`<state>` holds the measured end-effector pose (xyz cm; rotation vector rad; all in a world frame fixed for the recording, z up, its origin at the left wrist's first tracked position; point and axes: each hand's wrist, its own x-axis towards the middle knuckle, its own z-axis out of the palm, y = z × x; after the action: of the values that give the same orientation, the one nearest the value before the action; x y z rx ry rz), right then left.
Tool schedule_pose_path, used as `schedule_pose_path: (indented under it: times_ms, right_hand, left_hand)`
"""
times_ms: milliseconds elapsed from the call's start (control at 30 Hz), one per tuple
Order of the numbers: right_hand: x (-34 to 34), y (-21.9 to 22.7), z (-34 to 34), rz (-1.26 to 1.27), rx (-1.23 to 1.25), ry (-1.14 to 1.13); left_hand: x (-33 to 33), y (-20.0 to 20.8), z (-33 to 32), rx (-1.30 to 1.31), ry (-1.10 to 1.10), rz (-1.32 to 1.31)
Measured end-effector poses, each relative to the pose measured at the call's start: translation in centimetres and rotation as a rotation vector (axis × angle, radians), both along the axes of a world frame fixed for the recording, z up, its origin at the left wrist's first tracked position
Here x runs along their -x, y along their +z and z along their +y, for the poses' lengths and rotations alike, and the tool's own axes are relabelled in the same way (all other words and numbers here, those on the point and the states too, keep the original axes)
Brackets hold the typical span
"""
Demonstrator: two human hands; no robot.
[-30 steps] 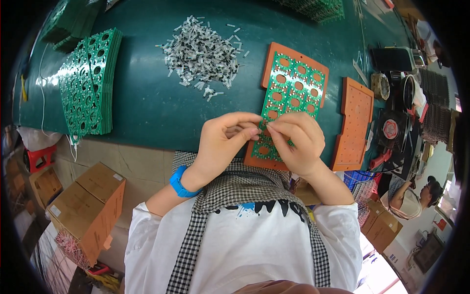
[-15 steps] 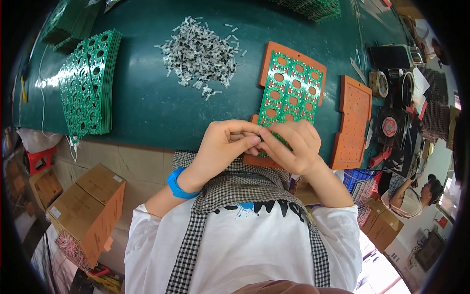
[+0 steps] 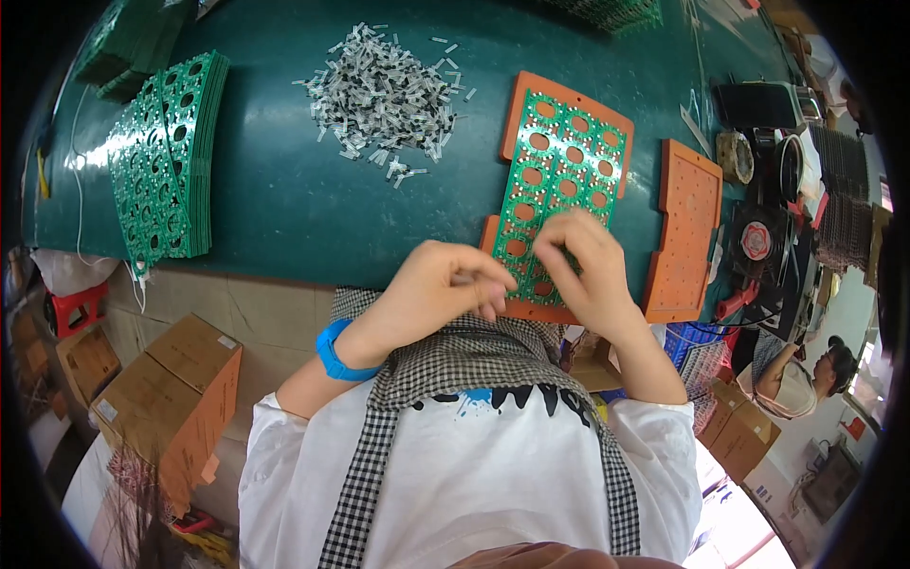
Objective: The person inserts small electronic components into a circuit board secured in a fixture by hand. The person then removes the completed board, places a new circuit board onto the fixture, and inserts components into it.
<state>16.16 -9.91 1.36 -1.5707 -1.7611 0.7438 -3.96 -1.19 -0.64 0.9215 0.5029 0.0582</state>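
Observation:
A green circuit board panel with rows of round holes lies on an orange tray in front of me to the right. My right hand is over its near right part, fingers bent and tips together; anything between them is too small to make out. By the near left corner of the panel is my left hand, its fingers curled in toward the thumb, and what they hold, if anything, is hidden. Farther off is a heap of small clear-and-black parts, loose on the green table.
A stack of green panels stands at the left, with more panels behind. Right of the tray lies a second orange tray. Cardboard boxes are on the floor at left. Another person sits at far right.
My hands were together over the tray's near edge and have parted. The right moved right over the panel; the left stayed near the panel's left corner.

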Motion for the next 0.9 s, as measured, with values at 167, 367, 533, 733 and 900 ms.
schedule_pose_path:
  times_ms: [167, 367, 533, 733, 900]
  right_hand:
    - [0.3, -0.7, 1.0, -0.190, -0.062, -0.133]
    - [0.4, -0.9, 1.2, -0.216, -0.058, -0.116]
    - [1.0, -1.3, 1.0, -0.290, -0.115, -0.180]
    - [0.8, -1.6, 0.2, -0.479, -0.343, -0.112]
    - [0.7, -2.2, 0.0, -0.452, -0.359, -0.150]
  left_hand:
    - [0.0, -0.8, 0.3, -0.313, 0.357, 0.051]
    - [0.1, -1.3, 0.4, -0.318, 0.457, 0.049]
    - [0.1, -1.2, 0.4, -0.310, 0.433, 0.045]
    - [0.0, -0.6, 0.1, -0.360, 0.404, 0.047]
    - [0.0, -0.7, -0.2, -0.415, 0.379, 0.048]
